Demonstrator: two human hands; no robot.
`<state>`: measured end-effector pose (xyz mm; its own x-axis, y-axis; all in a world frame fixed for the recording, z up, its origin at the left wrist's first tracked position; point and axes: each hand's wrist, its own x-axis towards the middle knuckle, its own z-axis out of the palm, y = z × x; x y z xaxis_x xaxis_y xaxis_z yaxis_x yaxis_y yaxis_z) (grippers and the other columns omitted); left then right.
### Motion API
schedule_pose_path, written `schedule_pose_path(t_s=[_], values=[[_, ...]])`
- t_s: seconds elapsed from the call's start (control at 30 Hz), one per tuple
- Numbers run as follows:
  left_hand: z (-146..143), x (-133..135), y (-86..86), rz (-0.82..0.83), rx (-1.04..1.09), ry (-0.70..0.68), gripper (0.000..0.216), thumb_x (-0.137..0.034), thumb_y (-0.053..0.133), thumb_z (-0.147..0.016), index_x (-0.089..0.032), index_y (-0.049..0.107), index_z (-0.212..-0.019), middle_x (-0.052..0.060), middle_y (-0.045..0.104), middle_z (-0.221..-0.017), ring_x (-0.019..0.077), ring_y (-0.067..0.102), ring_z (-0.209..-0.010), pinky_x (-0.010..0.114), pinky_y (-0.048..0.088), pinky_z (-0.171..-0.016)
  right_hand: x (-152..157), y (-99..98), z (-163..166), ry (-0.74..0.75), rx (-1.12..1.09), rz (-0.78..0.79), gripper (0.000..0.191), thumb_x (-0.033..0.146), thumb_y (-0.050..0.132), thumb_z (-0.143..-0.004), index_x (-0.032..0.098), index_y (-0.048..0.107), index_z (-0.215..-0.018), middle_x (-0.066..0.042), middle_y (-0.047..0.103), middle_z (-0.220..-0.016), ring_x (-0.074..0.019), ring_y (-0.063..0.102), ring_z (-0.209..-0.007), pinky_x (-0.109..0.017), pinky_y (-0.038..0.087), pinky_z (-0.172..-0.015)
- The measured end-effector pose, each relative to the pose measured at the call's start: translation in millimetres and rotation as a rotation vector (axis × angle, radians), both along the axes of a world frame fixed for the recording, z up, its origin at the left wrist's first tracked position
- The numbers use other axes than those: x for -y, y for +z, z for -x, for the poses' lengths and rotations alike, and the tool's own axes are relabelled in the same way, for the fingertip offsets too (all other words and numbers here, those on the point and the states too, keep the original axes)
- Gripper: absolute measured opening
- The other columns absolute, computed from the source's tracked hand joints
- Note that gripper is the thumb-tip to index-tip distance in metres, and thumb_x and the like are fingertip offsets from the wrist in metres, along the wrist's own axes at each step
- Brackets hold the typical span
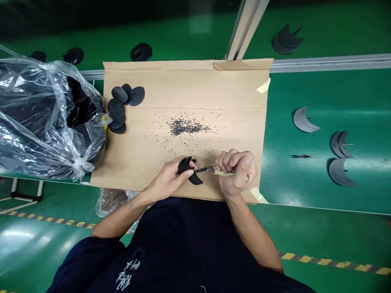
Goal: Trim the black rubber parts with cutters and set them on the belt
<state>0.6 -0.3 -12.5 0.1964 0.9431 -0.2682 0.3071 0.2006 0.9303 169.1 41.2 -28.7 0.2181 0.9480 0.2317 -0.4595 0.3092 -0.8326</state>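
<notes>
My left hand (pixel 168 179) grips a curved black plastic part (pixel 195 178) between thumb and fingers, low over the cardboard's near edge. My right hand (pixel 237 171) is closed round the pale yellow handles of a pair of cutting pliers (pixel 210 168). The pliers' dark jaws point left and meet the inner side of the black part. Whether the jaws are closed on it is too small to tell. Beyond both hands, a scatter of tiny black clippings (pixel 186 127) lies on the cardboard sheet (pixel 238 122).
Several black oval parts (pixel 116 108) overlap at the cardboard's left side, beside a clear plastic bag (pixel 39 122) with dark parts inside. Grey-looking crescent parts (pixel 305 120) lie on the green tabletop at right. A metal post (pixel 246 30) rises at the back edge.
</notes>
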Motion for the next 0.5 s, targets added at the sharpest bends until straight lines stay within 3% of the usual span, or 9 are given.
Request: schedule_pose_path(t_s=[0.2,0.37,0.5], values=[[-3,-1,0.3,-0.036,-0.206,-0.096,0.036,-0.034,0.061,-0.096,-0.019,0.056,-0.127,0.001,0.068,-0.085,0.0131,0.063,-0.065,0.023,0.052,-0.064,0,-1.4,1,-0.037,0.028,-0.014,0.038,0.04,0.05,-0.104,0.023,0.046,-0.071,0.009,0.028,-0.054,-0.0072,0.025,-0.04,-0.022,0.029,-0.039],[-8,-5,-1.2,-0.234,-0.305,-0.149,0.025,-0.03,0.056,-0.098,-0.017,0.061,-0.12,0.002,0.069,-0.085,0.0126,0.062,-0.065,0.023,0.052,-0.065,1,-2.1,1,-0.067,0.074,0.015,0.04,0.044,0.051,-0.104,0.023,0.045,-0.07,0.009,0.028,-0.054,-0.0072,0.026,-0.039,-0.023,0.03,-0.039],[-12,-9,-2.9,-0.325,-0.32,-0.167,0.025,-0.028,0.05,-0.101,-0.016,0.06,-0.121,0.008,0.073,-0.105,0.0183,0.07,-0.091,0.029,0.057,-0.084,2,-2.7,2,-0.075,0.085,0.019,0.04,0.045,0.052,-0.103,0.023,0.044,-0.07,0.009,0.028,-0.054,-0.0073,0.026,-0.04,-0.023,0.031,-0.039]])
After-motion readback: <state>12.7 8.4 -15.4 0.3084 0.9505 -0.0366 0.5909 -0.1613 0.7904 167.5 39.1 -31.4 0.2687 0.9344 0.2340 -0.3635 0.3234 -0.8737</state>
